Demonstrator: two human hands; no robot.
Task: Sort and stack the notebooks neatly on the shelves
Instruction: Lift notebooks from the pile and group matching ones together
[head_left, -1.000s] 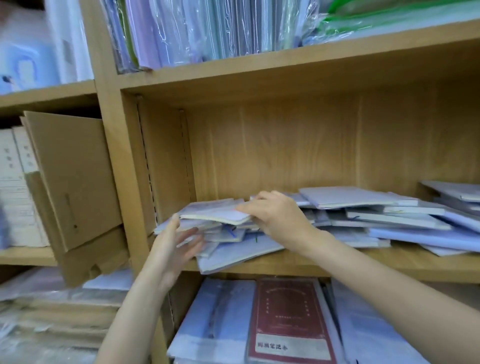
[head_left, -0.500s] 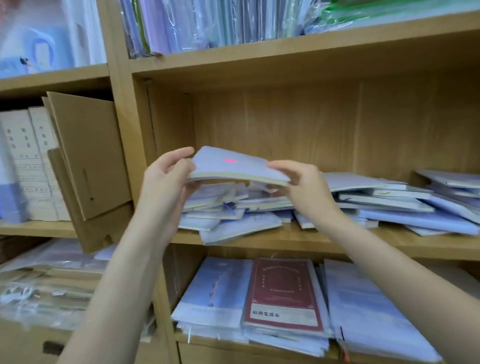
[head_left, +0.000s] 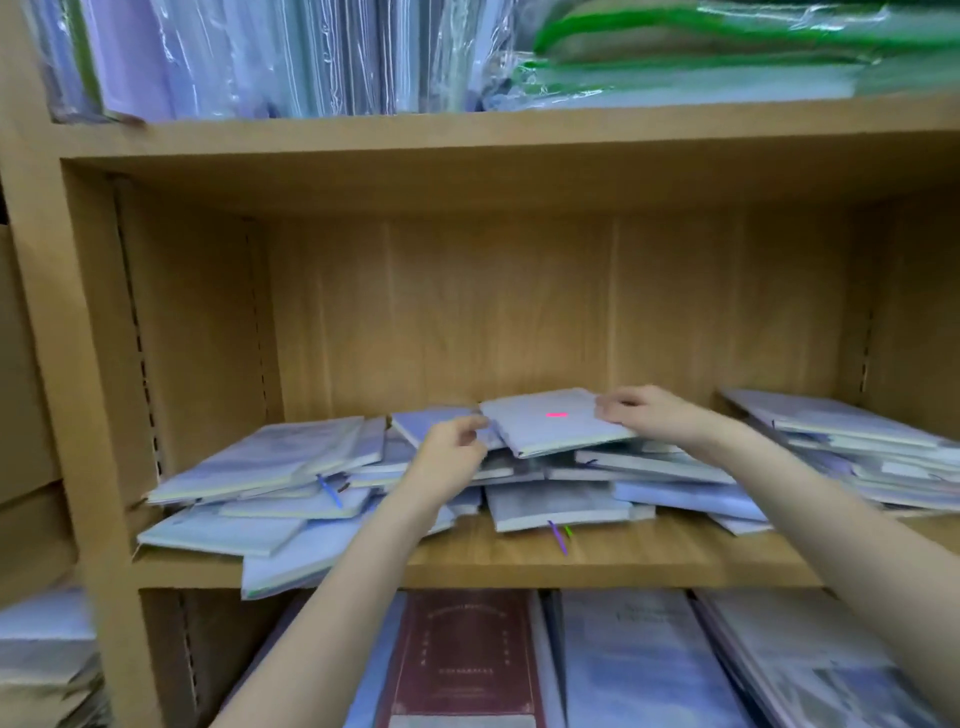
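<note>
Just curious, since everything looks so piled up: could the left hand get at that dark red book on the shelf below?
Probably yes. The dark red book lies face up below, nothing on its cover, though the left hand must first let go of the notebook with the pink mark.

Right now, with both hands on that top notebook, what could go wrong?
The notebook with the pink mark sits tilted on an uneven pile; the left hand and right hand hold opposite ends, so pressing down could shift the books underneath. The lowest pale blue notebook overhangs the shelf edge and might slide off if jostled.
</note>
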